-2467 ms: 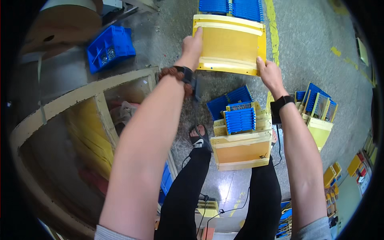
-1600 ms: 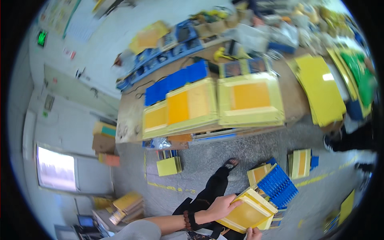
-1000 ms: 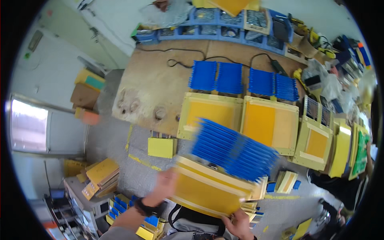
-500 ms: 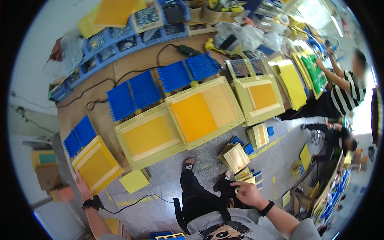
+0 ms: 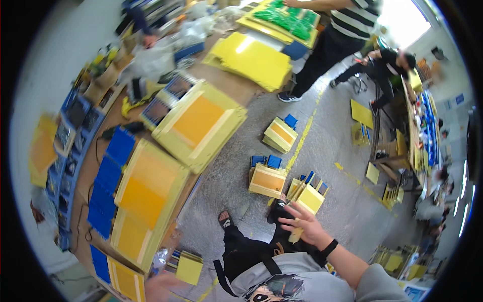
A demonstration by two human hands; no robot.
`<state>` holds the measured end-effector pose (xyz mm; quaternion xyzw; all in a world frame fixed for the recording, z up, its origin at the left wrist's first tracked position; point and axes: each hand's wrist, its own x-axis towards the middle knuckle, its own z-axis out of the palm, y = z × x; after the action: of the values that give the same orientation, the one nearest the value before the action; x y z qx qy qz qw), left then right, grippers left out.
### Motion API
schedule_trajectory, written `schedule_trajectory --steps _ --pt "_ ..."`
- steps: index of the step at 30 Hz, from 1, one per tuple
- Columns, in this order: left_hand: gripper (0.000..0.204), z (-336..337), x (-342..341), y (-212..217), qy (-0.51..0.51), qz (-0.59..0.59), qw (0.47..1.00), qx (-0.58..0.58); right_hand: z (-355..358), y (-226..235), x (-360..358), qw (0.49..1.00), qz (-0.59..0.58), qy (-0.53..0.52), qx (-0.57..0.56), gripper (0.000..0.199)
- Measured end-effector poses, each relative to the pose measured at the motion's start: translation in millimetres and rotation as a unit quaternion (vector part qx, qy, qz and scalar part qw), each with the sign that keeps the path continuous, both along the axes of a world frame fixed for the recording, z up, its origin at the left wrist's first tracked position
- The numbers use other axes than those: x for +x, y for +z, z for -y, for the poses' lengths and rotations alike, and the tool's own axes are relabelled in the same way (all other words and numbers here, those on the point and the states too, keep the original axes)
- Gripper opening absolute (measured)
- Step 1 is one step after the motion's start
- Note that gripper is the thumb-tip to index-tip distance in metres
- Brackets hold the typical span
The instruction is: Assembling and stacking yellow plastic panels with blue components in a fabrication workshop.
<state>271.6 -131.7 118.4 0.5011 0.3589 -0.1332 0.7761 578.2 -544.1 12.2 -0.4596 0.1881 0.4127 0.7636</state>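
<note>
My right hand [image 5: 311, 230] is raised in front of my body with its fingers spread. A small pale yellow strip [image 5: 296, 235] is held by the thumb side; its exact kind is unclear. My left hand [image 5: 161, 288] is a blur low at the bench's near end, beside a yellow framed panel [image 5: 126, 279] with a blue finned part [image 5: 100, 262] along its edge. Whether it touches the panel cannot be made out. Further along the bench lie larger yellow framed panels [image 5: 151, 194] with blue finned parts [image 5: 103, 201], and another framed panel [image 5: 198, 123] beyond.
Panel stacks [image 5: 267, 181] stand on the grey floor [image 5: 231, 173], another stack [image 5: 189, 268] by the bench. Blue parts bins [image 5: 80, 118] and a cable line the bench's back. A person in a striped shirt [image 5: 354, 20] handles green pieces [image 5: 289, 20]; another person [image 5: 387, 65] is further off.
The view has swung to the right, so the bench now sits at the left. My left hand is blurred near the lower edge. My right hand's fingers have spread.
</note>
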Motion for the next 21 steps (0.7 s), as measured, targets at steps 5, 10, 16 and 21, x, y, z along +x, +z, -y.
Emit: schedule_trajectory --steps 5,10,16,21 --pt "0.092 226.0 263.6 -137.9 0.01 0.026 0.856 -0.515 -19.4 -18.6 40.4 0.967 0.247 0.059 0.002 0.053" --pt "0.097 331.9 424.1 -153.4 0.029 -0.069 0.93 -0.361 61.0 -31.0 133.3 0.669 0.514 0.295 -0.449 0.048" --pt "0.106 423.4 494.4 -239.5 0.009 -0.166 0.889 -0.426 115.7 -104.3 203.5 0.768 0.473 0.138 -0.409 0.054" --pt "0.106 412.5 564.7 -321.2 -0.04 -0.232 0.813 -0.533 159.9 -256.3 242.8 0.915 0.253 0.058 -0.31 0.02"
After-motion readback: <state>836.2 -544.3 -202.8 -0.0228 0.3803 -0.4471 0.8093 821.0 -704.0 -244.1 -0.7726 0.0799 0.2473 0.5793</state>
